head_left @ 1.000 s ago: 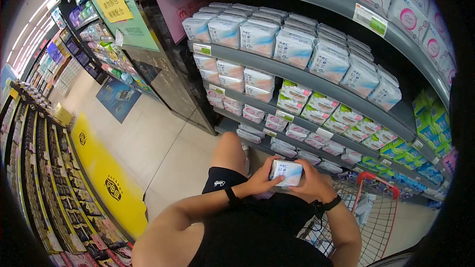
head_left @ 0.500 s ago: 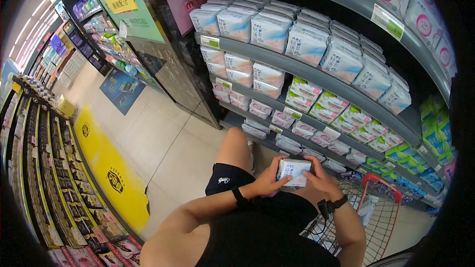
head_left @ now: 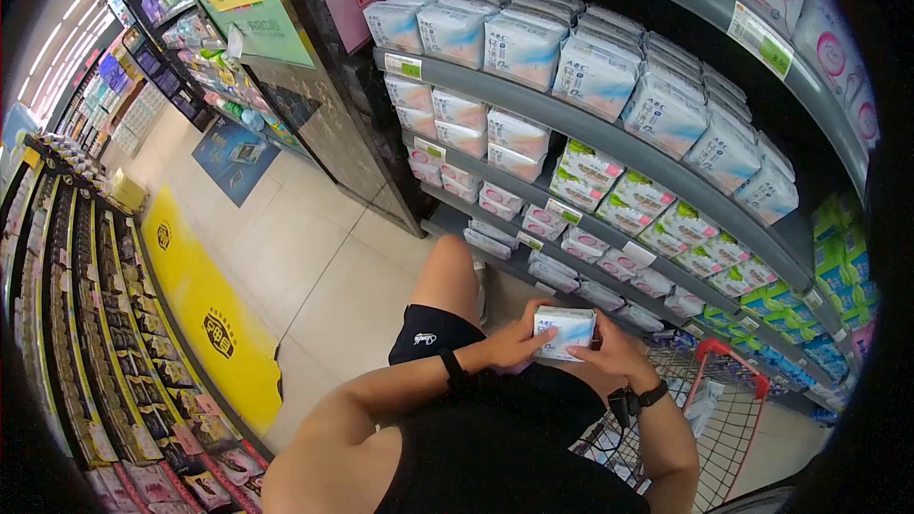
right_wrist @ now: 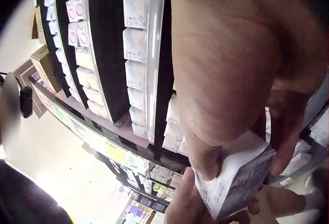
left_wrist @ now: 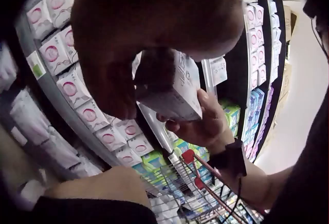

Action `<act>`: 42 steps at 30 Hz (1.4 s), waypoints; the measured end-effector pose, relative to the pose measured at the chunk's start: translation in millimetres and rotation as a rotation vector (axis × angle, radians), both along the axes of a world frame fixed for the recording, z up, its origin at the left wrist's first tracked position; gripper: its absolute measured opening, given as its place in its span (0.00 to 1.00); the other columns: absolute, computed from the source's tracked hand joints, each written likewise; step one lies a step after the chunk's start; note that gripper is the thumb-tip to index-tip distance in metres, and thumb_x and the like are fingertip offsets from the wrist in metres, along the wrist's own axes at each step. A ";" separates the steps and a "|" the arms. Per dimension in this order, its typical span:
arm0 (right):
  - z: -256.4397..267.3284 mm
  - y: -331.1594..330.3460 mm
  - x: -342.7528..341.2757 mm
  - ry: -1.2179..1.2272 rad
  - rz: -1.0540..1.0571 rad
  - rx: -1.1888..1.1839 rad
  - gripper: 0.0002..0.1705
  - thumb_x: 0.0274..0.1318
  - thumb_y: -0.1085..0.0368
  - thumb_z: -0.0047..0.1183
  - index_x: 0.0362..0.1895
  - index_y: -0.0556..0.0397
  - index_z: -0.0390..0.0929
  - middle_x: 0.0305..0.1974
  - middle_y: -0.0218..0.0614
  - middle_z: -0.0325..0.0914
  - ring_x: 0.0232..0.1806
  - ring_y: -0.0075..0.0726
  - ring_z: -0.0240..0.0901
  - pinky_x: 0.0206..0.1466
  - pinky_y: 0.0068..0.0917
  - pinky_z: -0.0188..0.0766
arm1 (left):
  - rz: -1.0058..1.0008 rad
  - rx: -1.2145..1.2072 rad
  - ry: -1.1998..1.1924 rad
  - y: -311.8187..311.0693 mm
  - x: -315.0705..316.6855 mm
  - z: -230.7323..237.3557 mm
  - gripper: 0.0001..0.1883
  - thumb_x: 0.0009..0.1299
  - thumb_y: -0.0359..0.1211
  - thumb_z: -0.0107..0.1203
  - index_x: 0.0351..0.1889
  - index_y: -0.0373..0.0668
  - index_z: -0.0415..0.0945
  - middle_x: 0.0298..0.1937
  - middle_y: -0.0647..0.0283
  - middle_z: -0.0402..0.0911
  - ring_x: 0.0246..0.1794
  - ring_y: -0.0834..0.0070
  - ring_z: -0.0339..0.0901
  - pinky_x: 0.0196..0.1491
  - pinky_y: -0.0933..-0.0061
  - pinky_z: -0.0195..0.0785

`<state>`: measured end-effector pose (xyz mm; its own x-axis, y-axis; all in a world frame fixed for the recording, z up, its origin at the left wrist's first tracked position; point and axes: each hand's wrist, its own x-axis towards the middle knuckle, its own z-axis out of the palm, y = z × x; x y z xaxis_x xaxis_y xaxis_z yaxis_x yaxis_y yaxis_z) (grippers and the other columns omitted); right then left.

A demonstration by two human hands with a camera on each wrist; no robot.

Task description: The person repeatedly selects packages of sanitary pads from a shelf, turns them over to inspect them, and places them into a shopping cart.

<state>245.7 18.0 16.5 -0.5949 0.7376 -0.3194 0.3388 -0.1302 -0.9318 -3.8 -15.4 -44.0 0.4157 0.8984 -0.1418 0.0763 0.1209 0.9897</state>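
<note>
The grip is two-handed: the left hand (head_left: 512, 345) and the right hand (head_left: 614, 352) hold a white pack (head_left: 569, 324) between them, thumbs on its front face, fingers bent round its sides, each closed only as far as the pack lets it. The pack is held up over the lap, well apart from the shelf (head_left: 519, 95). Both wrist views are dark and close, so how the fingers lie behind the pack is hard to tell.

The wrapper looks thin; hard thumb pressure might crease or split it. Should one hand let go before the other has the weight, the pack could tip out and drop to the lap or floor (head_left: 314, 257). The cable (left_wrist: 239, 188) hanging from the right wristband (head_left: 650, 392) seems the likeliest snag, since it dangles close to the wire mesh of the cart (head_left: 716, 349).

That cart stands just beside the right forearm, a loose packet (head_left: 703, 405) inside it, and its rim would hinder a wide swing of that arm. A bent knee (head_left: 451, 266) juts up left of the pack, near the bottom shelves. Ahead, rows of similar packs (head_left: 595, 76) sit right up to the shelf edge, so a careless knock might bring one down.
</note>
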 end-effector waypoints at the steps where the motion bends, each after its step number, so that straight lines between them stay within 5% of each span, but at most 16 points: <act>1: 1.8 -0.7 -1.3 -0.002 0.014 0.027 0.37 0.56 0.61 0.70 0.64 0.58 0.64 0.55 0.40 0.76 0.57 0.34 0.74 0.61 0.35 0.72 | 0.033 -0.113 0.014 2.5 0.3 -2.5 0.33 0.81 0.50 0.45 0.71 0.37 0.48 0.58 0.46 0.73 0.56 0.65 0.74 0.54 0.63 0.71; 5: -0.3 1.4 -8.2 0.037 0.036 0.078 0.35 0.57 0.66 0.68 0.64 0.57 0.64 0.55 0.37 0.75 0.57 0.29 0.73 0.61 0.33 0.73 | 0.069 -0.473 -0.062 13.0 2.0 4.7 0.34 0.81 0.61 0.33 0.64 0.39 0.62 0.53 0.51 0.78 0.47 0.67 0.78 0.41 0.63 0.74; 7: -7.8 -4.2 -6.1 0.111 -0.021 0.000 0.33 0.58 0.69 0.66 0.64 0.57 0.64 0.55 0.35 0.75 0.57 0.27 0.72 0.61 0.32 0.73 | -0.006 -0.659 -0.210 14.8 3.1 10.1 0.37 0.78 0.65 0.32 0.50 0.44 0.79 0.36 0.58 0.84 0.31 0.65 0.81 0.33 0.65 0.75; 10: -1.8 -0.7 -2.8 0.028 -0.031 0.100 0.30 0.61 0.66 0.65 0.62 0.55 0.63 0.51 0.33 0.72 0.53 0.25 0.71 0.56 0.29 0.74 | -0.001 -0.686 -0.288 15.9 4.9 -8.9 0.36 0.78 0.64 0.29 0.55 0.44 0.77 0.39 0.59 0.85 0.31 0.65 0.81 0.34 0.66 0.74; 13: 0.3 3.6 0.1 0.079 -0.103 0.021 0.23 0.67 0.63 0.59 0.60 0.54 0.64 0.51 0.34 0.73 0.53 0.26 0.71 0.54 0.28 0.73 | -0.104 -0.705 -0.339 17.6 -2.7 0.0 0.37 0.76 0.64 0.31 0.65 0.45 0.71 0.52 0.59 0.83 0.44 0.65 0.80 0.41 0.66 0.71; 16: -8.6 7.7 3.3 0.162 -0.192 -0.031 0.21 0.70 0.61 0.56 0.60 0.53 0.64 0.52 0.34 0.73 0.54 0.27 0.71 0.56 0.29 0.71 | -0.104 -0.715 -0.436 17.6 2.5 5.7 0.37 0.75 0.63 0.36 0.67 0.45 0.68 0.53 0.58 0.83 0.47 0.65 0.80 0.42 0.65 0.71; 25: -26.9 16.0 13.7 0.200 -0.242 0.126 0.26 0.62 0.72 0.56 0.63 0.51 0.63 0.55 0.36 0.72 0.60 0.32 0.68 0.63 0.32 0.66 | -0.196 -0.746 -0.563 21.7 0.5 4.0 0.34 0.76 0.58 0.44 0.71 0.46 0.62 0.56 0.54 0.81 0.51 0.63 0.81 0.49 0.58 0.77; 29: -24.9 16.7 13.0 0.283 -0.182 0.109 0.31 0.61 0.73 0.56 0.66 0.51 0.60 0.55 0.37 0.72 0.57 0.30 0.69 0.59 0.30 0.68 | -0.128 -0.604 -0.592 21.4 3.4 24.3 0.36 0.75 0.58 0.46 0.73 0.46 0.59 0.61 0.56 0.77 0.53 0.63 0.81 0.48 0.58 0.79; 30: -19.0 16.2 12.6 0.278 -0.172 0.078 0.33 0.61 0.74 0.56 0.68 0.50 0.58 0.56 0.37 0.71 0.57 0.29 0.69 0.57 0.29 0.69 | -0.152 -0.596 -0.739 21.1 0.4 31.3 0.33 0.75 0.48 0.55 0.73 0.44 0.60 0.62 0.57 0.76 0.57 0.65 0.80 0.53 0.61 0.77; 36: 16.2 7.9 6.1 0.249 -0.140 0.032 0.45 0.61 0.74 0.57 0.77 0.42 0.47 0.58 0.37 0.69 0.54 0.29 0.71 0.50 0.29 0.73 | 0.013 -0.256 -0.380 18.5 6.3 23.8 0.33 0.69 0.29 0.65 0.70 0.37 0.62 0.63 0.57 0.76 0.60 0.71 0.76 0.64 0.66 0.68; 42: 4.9 6.8 4.1 0.107 -0.119 0.157 0.43 0.60 0.67 0.63 0.75 0.44 0.55 0.59 0.42 0.69 0.57 0.37 0.71 0.56 0.35 0.74 | 0.049 0.059 -0.174 15.0 8.6 36.8 0.28 0.71 0.33 0.62 0.65 0.34 0.65 0.58 0.54 0.79 0.57 0.71 0.76 0.60 0.65 0.70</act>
<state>249.8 24.8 21.4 -0.5247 0.8406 -0.1344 0.2275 -0.0137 -0.9737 4.8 -0.4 -7.2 0.3853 0.9226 -0.0178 -0.1010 0.0613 0.9930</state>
